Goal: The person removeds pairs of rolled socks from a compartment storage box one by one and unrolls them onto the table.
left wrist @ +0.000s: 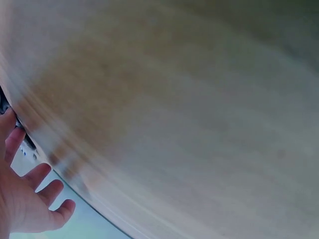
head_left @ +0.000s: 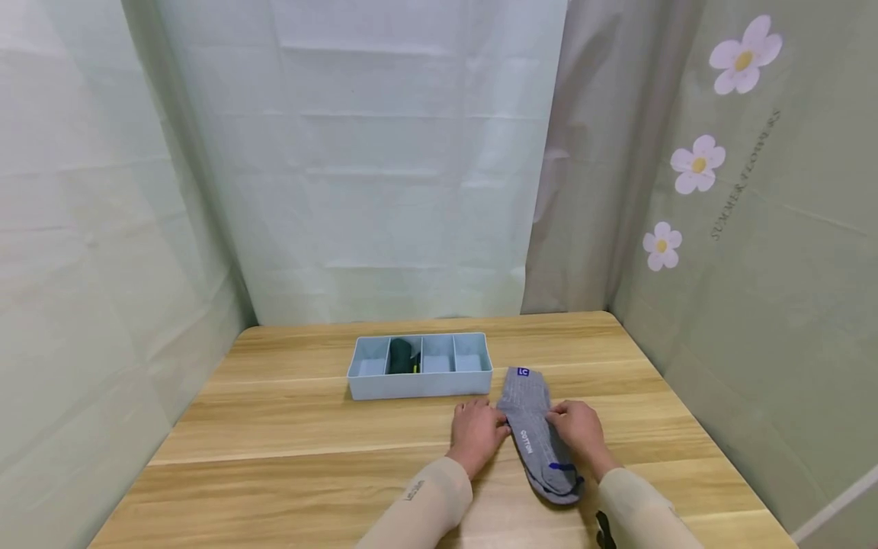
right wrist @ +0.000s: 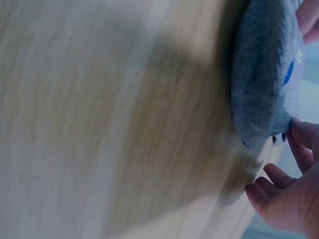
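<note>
A pair of grey socks (head_left: pixel 531 431) lies flat on the table, one over the other, with a blue tag at the cuff and "COTTON" lettering. My left hand (head_left: pixel 475 433) is at their left edge, thumb and forefinger pinching the fabric near the ankle. In the left wrist view the other fingers of that left hand (left wrist: pixel 35 199) are spread. On the opposite edge my right hand (head_left: pixel 579 428) pinches the socks between thumb and forefinger. The right wrist view shows this right hand (right wrist: pixel 289 194) gripping the grey fabric (right wrist: pixel 264 74), its remaining fingers loosely bent.
Behind the socks, to the left, stands a light blue divided box (head_left: pixel 420 386). One of its compartments holds a dark green bundle (head_left: pixel 401 356) with a bit of yellow beside it. Curtains (head_left: pixel 411 191) hang around the wooden table (head_left: pixel 274 435).
</note>
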A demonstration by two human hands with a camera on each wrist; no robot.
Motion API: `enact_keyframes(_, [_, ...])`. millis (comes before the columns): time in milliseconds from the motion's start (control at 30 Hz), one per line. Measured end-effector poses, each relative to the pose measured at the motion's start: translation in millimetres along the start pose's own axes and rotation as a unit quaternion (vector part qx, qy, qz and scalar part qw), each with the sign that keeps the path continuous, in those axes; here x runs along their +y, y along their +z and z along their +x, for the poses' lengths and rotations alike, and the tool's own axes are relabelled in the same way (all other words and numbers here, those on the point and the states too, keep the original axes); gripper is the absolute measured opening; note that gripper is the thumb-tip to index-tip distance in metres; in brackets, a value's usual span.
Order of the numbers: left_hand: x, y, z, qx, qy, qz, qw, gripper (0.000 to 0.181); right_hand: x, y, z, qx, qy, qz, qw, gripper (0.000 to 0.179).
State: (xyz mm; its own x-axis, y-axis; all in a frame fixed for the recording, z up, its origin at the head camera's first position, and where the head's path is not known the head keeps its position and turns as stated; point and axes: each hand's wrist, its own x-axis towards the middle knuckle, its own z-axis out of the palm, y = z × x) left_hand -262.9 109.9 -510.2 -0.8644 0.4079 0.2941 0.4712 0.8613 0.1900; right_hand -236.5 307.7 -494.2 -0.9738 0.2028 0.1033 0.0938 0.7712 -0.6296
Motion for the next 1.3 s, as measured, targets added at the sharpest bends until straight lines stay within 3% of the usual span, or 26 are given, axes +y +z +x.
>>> enact_keyframes(200, [-0.8,-0.2,0.5,0.016,-0.002,-0.008,0.9998,0.014,6.1,-11.9,1.9,0.017,0.009,0.016,0.9997,0.016])
enact_keyframes(567, [2.6,7.3,0.5,0.008,0.012,-0.032,0.9994,0.022,7.0,-9.0,3.0,-0.02,0.05,0.064,0.9965,0.022])
enact_keyframes(967, [8.7,-0.6,1.5,-0.021,-0.006,0.017,0.9996,0.032,13.2,-10.6,5.5,-0.046,0.096,0.099,0.9895,0.023])
enact_keyframes(1300, [10.9,-4.7,2.7,-0.028,-0.014,0.026,0.9992,0.029,28.9,-16.8,6.4,-0.037,0.053,0.113,0.9915,0.022])
